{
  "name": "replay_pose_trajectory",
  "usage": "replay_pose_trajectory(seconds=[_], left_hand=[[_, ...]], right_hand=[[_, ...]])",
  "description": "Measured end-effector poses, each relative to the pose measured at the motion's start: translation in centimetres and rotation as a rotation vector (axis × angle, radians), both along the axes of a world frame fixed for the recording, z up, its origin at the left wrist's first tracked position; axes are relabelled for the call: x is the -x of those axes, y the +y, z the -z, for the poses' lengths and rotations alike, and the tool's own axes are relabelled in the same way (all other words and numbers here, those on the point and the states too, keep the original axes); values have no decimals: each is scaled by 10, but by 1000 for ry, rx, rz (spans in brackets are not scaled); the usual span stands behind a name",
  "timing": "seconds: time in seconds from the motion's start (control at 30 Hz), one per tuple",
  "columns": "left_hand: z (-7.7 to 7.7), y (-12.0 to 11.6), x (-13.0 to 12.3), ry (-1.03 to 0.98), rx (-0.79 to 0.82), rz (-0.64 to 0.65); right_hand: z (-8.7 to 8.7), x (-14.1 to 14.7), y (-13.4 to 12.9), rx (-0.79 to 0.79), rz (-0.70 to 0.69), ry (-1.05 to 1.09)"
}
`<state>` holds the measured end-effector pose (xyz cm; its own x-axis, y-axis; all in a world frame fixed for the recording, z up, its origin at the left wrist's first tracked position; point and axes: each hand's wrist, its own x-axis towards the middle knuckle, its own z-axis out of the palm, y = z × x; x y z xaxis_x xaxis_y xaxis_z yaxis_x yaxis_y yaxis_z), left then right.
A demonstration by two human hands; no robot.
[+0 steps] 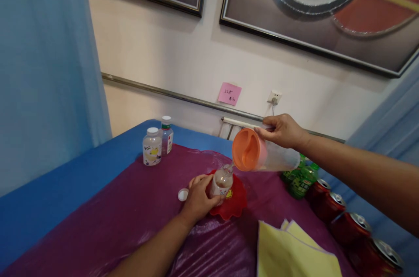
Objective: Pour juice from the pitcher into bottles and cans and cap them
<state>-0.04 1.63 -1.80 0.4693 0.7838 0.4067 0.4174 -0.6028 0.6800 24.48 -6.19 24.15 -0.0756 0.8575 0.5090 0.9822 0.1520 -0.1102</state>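
Head view of a pouring operation at a table covered with a blue cloth and, over it, a glossy purple sheet. The right hand was closed around the body of a clear jug with an orange lid, held nearly on its side, its spout directed down and to the left toward the mouth of a small open bottle. The jug held a pale liquid. The left hand gripped this small bottle from its left side, fingers wrapped about the lower body, keeping it upright. The bottle stood on a red dish with a scalloped edge and contained a little brownish liquid at the bottom. A white cap lay on the purple sheet just beside the left hand.

Two capped bottles stood well apart from the hands at the far left of the sheet: a squat one with a white cap and, touching or just behind it, a taller one. Green bottles stood beneath the right forearm, followed by a row of red cans running toward the right edge. Yellow cloths lay at the near edge. On the wall behind were a pink note, a socket and framed pictures.
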Motion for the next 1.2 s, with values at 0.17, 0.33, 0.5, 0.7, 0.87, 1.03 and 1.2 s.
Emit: replay_pose_trajectory(seconds=[0.17, 0.33, 0.5, 0.7, 0.87, 1.03, 1.2], left_hand=[[1, 0, 0, -11, -2, 2], [1, 0, 0, -21, -4, 10], [3, 1, 0, -25, -19, 11], [7, 2, 0, -16, -29, 2], [5, 2, 0, -14, -33, 1], [8, 3, -1, -23, 3, -15], [10, 6, -2, -48, 26, -46]], right_hand=[[2, 1, 1, 2, -14, 3], [4, 0, 2, 10, -9, 12], [8, -1, 2, 4, 3, 14], [20, -7, 4, -22, -6, 29], [41, -16, 3, -54, 4, 110], [74, -36, 1, -176, 102, 395], [120, -67, -3, -321, 285, 604]])
